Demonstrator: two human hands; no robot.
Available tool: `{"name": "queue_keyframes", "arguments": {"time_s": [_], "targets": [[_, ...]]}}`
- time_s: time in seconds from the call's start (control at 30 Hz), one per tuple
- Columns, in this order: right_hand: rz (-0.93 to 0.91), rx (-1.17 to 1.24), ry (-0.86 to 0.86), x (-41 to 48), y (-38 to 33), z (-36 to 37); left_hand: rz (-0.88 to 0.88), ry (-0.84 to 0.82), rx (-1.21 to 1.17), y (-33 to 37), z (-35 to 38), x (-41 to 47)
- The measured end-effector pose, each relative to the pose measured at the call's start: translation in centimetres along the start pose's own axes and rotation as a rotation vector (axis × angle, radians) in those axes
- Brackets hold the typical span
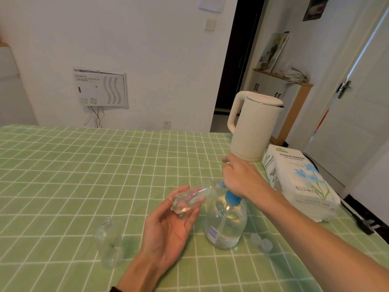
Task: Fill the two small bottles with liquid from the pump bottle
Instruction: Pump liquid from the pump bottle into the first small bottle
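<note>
Left grip [170, 226], lower centre of frame, palm up, fingers and thumb curled round small clear plastic bottle [189, 199]. Bottle lies nearly level, long axis running lower left to upper right, mouth pointing right at pump spout. Right grip [242, 178] sits on top of clear round pump bottle [225, 222], fingers bent down over pump head. Pump bottle upright on green checked counter [84, 165]. Second small clear bottle [109, 243] upright at lower left, open mouth up. Two translucent caps [261, 242] lie just right of pump bottle. Cream electric kettle [254, 127] and white tissue paper pack [299, 180] at right.
</note>
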State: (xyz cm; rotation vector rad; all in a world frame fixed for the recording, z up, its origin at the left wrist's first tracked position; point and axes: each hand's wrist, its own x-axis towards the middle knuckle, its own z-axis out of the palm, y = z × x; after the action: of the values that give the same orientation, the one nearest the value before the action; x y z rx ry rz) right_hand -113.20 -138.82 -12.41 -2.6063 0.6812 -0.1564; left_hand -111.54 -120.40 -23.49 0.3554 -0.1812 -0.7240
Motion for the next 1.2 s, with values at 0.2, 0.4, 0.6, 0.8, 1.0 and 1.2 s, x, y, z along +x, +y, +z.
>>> {"name": "queue_keyframes", "arguments": {"time_s": [0.2,0.4,0.6,0.8,1.0,1.2], "targets": [[-0.014,-0.041,0.029,0.16,-0.38,-0.87,0.013,0.029,-0.013,0.15,0.22,-0.03],[-0.011,-0.006,0.009,0.02,-0.17,-0.32,0.014,0.016,-0.002,0.00,-0.19,0.17],[-0.020,-0.017,0.007,-0.05,-0.10,-0.31,0.011,0.011,0.009,-0.01,-0.10,0.05],[-0.054,-0.077,0.053,0.35,-0.31,-0.90,0.015,0.021,-0.013,0.11,-0.09,0.13],[-0.024,0.008,0.016,0.38,0.05,-0.07,0.015,0.009,-0.019,0.04,-0.01,0.09],[-0.009,0.028,0.010,0.02,-0.03,-0.14,0.014,0.018,-0.029,0.03,0.10,-0.14]]}}
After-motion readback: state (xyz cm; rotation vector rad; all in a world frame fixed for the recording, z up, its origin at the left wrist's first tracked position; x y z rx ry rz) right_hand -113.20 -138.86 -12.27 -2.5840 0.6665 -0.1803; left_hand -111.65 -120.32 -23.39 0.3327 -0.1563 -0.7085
